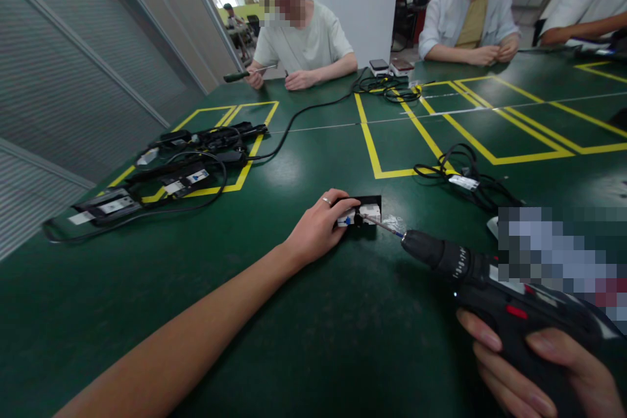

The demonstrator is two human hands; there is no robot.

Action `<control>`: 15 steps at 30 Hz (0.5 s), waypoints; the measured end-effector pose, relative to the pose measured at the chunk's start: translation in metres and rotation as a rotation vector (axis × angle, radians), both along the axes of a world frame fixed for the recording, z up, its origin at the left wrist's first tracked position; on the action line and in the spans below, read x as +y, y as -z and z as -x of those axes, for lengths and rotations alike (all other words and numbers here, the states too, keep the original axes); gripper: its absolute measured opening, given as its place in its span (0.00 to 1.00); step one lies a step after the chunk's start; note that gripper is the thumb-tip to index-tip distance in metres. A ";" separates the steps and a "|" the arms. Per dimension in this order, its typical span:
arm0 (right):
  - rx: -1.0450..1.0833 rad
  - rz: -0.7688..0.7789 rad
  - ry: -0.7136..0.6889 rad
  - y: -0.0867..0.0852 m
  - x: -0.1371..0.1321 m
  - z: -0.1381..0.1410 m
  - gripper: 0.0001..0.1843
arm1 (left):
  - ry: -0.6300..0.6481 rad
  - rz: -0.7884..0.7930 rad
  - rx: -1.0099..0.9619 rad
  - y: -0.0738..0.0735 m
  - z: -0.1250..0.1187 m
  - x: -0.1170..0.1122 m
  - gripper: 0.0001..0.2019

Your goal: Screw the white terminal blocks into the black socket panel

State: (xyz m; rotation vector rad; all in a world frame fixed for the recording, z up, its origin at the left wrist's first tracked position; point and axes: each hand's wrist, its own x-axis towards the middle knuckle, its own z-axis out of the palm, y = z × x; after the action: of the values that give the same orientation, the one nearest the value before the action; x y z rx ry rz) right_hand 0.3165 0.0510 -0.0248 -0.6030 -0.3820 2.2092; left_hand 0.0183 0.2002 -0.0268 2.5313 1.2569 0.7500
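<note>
Left fingers (pixel 347 205) pinch a small device (pixel 371 211) as right fingers (pixel 484 333) wrap the drill (pixel 492 290), its bit (pixel 385 226) just beside the left ones: apparently screw work, calling for steady alignment.

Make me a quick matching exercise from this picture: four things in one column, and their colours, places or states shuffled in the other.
Column one
1. Power drill
2. Left hand
3. Screwdriver
4. Table

Column two
A. Green, with yellow lines
B. In a co-worker's hand
C. Held in the right hand
D. On a small black-and-white device

Pairs: 1-C, 2-D, 3-B, 4-A
</note>
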 end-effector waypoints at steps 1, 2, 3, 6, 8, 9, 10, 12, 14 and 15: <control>0.006 -0.002 -0.005 0.000 0.000 0.000 0.18 | 0.003 0.001 0.000 0.000 0.000 0.000 0.24; 0.011 0.001 -0.006 -0.001 -0.001 0.000 0.18 | 0.003 0.003 0.001 0.000 0.000 0.000 0.24; 0.015 0.003 -0.005 -0.001 -0.001 0.000 0.18 | 0.002 0.004 0.002 0.000 0.000 0.000 0.23; 0.004 0.002 -0.003 0.001 -0.002 -0.001 0.18 | -0.001 0.002 0.003 0.001 0.000 0.000 0.24; 0.008 0.010 -0.003 0.003 -0.002 -0.002 0.18 | 0.004 -0.003 -0.001 0.001 0.000 0.000 0.24; 0.015 0.011 -0.011 0.004 -0.001 -0.002 0.19 | 0.005 -0.003 -0.002 0.001 0.000 0.000 0.24; 0.022 0.010 -0.017 0.005 -0.001 -0.002 0.19 | 0.004 -0.002 -0.002 0.001 0.000 0.000 0.24; 0.022 0.005 -0.024 0.007 0.000 -0.003 0.19 | 0.000 0.002 -0.001 0.001 0.000 0.000 0.24; 0.016 0.006 -0.022 0.007 0.000 -0.003 0.19 | -0.002 0.006 0.002 0.002 0.000 0.000 0.24; 0.017 0.010 -0.019 0.007 0.000 -0.002 0.19 | -0.001 0.005 0.002 0.002 0.000 0.000 0.24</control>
State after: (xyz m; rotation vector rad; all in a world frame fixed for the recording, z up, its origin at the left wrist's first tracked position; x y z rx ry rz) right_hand 0.3189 0.0512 -0.0317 -0.5871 -0.3699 2.2345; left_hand 0.0183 0.2006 -0.0286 2.5278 1.2597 0.7435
